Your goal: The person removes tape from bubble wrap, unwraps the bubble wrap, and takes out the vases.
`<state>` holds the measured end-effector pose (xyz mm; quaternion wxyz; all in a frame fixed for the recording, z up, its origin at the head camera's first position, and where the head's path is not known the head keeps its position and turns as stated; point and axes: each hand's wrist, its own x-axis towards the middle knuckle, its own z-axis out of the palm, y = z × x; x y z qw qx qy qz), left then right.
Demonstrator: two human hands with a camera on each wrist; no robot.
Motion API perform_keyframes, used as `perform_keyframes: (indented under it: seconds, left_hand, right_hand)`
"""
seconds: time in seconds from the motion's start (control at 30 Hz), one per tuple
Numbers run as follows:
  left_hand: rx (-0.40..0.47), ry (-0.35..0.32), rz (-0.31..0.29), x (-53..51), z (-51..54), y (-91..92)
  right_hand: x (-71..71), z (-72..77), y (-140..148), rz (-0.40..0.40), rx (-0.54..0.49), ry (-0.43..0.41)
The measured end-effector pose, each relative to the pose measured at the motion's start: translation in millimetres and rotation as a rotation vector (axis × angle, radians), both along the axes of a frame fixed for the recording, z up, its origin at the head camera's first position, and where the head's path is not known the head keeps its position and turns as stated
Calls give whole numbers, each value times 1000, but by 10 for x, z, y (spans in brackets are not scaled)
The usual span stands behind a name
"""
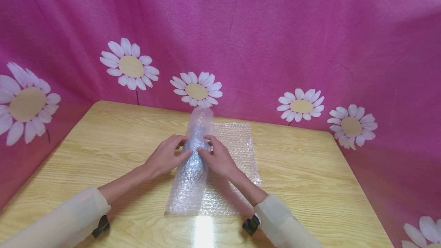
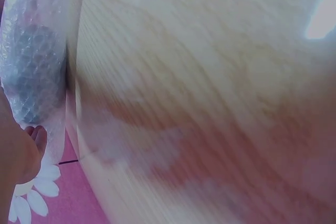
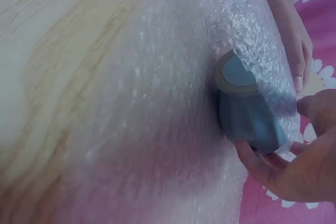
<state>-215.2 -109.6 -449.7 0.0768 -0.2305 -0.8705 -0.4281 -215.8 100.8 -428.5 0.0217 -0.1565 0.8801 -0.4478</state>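
A blue-grey cup (image 3: 252,121) lies on its side on a sheet of bubble wrap (image 1: 237,152), partly covered by a fold of the wrap (image 1: 194,171). In the left wrist view the cup (image 2: 37,77) shows dimly through the bubbles. My left hand (image 1: 167,154) holds the left side of the covered cup, fingers bent around it. From the right, my right hand (image 1: 218,158) grips the bundle; in the right wrist view that hand (image 3: 299,166) has fingers against the cup's side and one digit on the wrap's edge.
The wooden table (image 1: 296,171) extends on both sides of the wrap, with a bright reflection near its front edge. Behind it hangs a magenta cloth (image 1: 248,49) printed with white flowers. The upper end of the wrap reaches the table's back edge.
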Motion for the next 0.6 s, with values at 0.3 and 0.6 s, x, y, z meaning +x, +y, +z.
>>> perform_keyframes:
  seconds: [0.3, 0.6]
  left_hand:
    - [5, -56, 37, 6, -22, -81]
    - [-6, -82, 65, 29, -23, -157]
  right_hand:
    - [-37, 2, -158, 10, 105, 62]
    - [-42, 45, -303, 2, 166, 103]
